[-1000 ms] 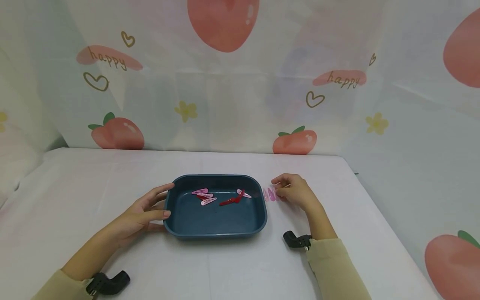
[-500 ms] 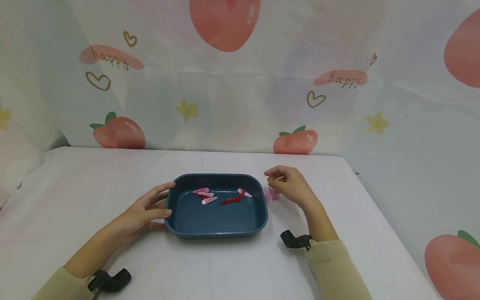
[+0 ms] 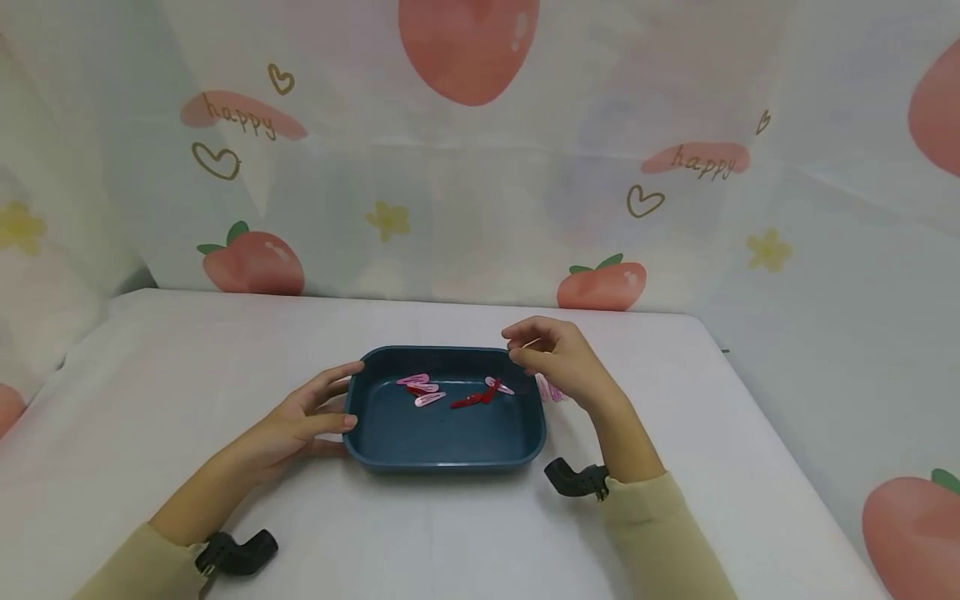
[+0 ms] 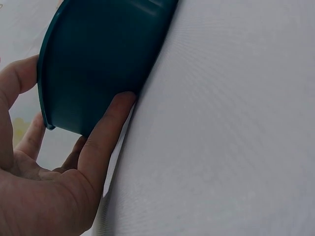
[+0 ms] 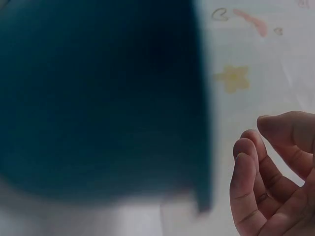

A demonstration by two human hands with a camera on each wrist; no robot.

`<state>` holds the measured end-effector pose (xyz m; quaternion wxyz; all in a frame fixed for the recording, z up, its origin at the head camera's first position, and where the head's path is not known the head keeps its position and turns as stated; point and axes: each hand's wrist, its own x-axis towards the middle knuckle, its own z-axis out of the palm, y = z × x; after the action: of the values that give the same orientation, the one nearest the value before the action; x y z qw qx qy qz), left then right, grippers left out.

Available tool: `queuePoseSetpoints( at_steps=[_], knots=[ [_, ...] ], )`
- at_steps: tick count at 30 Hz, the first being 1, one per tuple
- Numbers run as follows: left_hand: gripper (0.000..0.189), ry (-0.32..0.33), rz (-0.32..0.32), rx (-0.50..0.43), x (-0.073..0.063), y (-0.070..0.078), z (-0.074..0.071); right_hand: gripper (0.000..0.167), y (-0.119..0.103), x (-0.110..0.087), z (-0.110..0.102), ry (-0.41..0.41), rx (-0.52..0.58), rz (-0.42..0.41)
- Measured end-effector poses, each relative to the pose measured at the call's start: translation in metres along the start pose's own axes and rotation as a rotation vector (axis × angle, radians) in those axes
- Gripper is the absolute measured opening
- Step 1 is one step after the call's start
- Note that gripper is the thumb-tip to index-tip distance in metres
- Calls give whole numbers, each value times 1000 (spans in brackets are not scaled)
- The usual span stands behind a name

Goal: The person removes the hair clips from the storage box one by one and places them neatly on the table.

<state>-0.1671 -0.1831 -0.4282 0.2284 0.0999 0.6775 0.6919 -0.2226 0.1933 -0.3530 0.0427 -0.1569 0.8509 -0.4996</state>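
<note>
Hair clips (image 3: 430, 400) lie in the blue tray (image 3: 442, 442) and beside its right end. The left hand (image 3: 296, 417), fingers spread against it, should brace lightly; the curved right hand (image 3: 562, 358) should clear its edge, though whether it pinches anything I cannot tell.

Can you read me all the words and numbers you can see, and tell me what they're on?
"happy": on the left pink patch of the backdrop, head view.
"happy": on the right pink patch of the backdrop, head view.
No numbers can be read.
The blue tray shows no writing; the hair clips are too small to tell.
</note>
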Motion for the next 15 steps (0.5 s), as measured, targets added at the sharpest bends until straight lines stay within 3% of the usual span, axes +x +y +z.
queuePoseSetpoints(
  at_steps=[6,15],
  knots=[
    [74,-6,1,-1,4,-1,1,26,-18,5,12,-39,106,-59],
    [72,-16,6,-16,3,0,1,25,-7,7,37,-157,137,-45]
  ],
)
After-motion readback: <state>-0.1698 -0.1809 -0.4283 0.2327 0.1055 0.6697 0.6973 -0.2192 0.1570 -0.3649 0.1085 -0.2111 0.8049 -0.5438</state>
